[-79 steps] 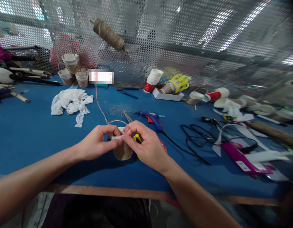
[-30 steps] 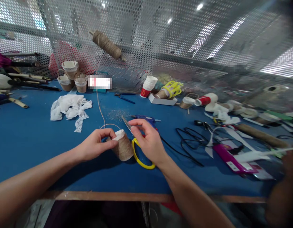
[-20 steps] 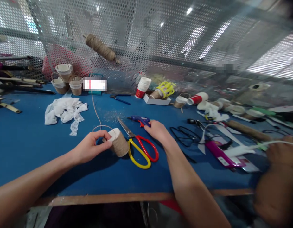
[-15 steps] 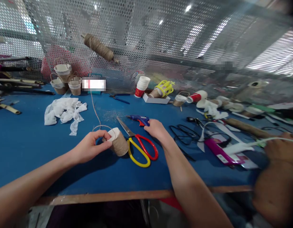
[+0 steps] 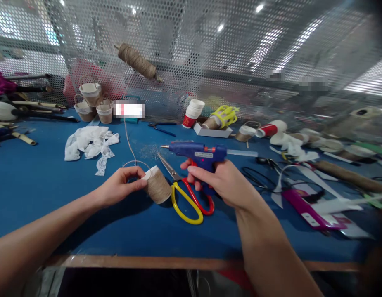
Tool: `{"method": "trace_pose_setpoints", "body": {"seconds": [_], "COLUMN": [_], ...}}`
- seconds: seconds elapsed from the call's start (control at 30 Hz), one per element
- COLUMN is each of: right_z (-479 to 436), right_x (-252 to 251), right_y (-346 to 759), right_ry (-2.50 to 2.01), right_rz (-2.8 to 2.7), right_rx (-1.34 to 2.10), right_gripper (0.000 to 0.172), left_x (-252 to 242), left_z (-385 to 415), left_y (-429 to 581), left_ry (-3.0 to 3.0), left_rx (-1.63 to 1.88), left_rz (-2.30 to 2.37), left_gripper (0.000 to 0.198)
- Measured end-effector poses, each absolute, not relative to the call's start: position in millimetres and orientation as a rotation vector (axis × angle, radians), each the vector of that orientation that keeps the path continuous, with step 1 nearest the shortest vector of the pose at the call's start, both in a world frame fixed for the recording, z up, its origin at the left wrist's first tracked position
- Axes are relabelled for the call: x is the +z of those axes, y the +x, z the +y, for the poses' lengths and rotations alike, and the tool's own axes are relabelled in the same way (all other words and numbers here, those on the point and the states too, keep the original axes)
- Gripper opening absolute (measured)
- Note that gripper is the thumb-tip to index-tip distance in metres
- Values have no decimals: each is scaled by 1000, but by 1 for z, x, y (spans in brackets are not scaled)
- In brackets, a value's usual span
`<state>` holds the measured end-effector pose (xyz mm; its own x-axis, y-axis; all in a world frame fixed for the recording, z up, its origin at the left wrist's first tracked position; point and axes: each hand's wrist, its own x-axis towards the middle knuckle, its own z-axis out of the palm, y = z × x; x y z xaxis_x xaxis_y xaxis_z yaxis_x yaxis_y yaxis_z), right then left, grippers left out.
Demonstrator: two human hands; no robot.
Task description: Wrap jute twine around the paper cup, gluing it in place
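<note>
My left hand (image 5: 124, 185) pinches the white rim of a twine-wrapped paper cup (image 5: 159, 187), which lies tilted low over the blue table. From the cup a strand of twine (image 5: 129, 142) runs up toward the twine spool (image 5: 137, 62) on the mesh. In my right hand (image 5: 223, 181) is a blue hot glue gun (image 5: 193, 150), raised, its nozzle pointing left and a clear glue stick (image 5: 242, 153) sticking out behind. Beneath it lie scissors (image 5: 187, 204) with one yellow and one red handle, blades partly apart, close beside the cup.
White lace (image 5: 88, 142) is heaped at the left, with finished small twine baskets (image 5: 91, 95) behind it. Stacked paper cups (image 5: 193, 111) and pliers (image 5: 162, 128) stand or lie toward the back. A purple box (image 5: 311, 210), cords and strips clutter the right.
My right hand has taken the glue gun by its grip and lifted it off the table. My left hand keeps its pinch on the cup. The view has shifted slightly.
</note>
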<state>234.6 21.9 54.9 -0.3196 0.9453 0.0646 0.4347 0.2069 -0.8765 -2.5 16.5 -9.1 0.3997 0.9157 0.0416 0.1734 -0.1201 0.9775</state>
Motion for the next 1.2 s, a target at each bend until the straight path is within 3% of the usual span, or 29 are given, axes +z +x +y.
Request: {"method": "trace_pose_setpoints", "body": {"seconds": [0.4, 1.2], "right_z": [-3, -2], "right_x": [49, 50], "right_y": [225, 221], "right_ry": [-1285, -1317], "right_rz": [-2276, -2321], "right_rx": [429, 312], "right_gripper": [20, 10], "left_x": [-12, -11], "left_z": [20, 20], "left_y": [-2, -1], "left_ry": [1512, 1575], "left_rx": [894, 906], "left_rz": [1025, 1037], "left_gripper": [16, 18]}}
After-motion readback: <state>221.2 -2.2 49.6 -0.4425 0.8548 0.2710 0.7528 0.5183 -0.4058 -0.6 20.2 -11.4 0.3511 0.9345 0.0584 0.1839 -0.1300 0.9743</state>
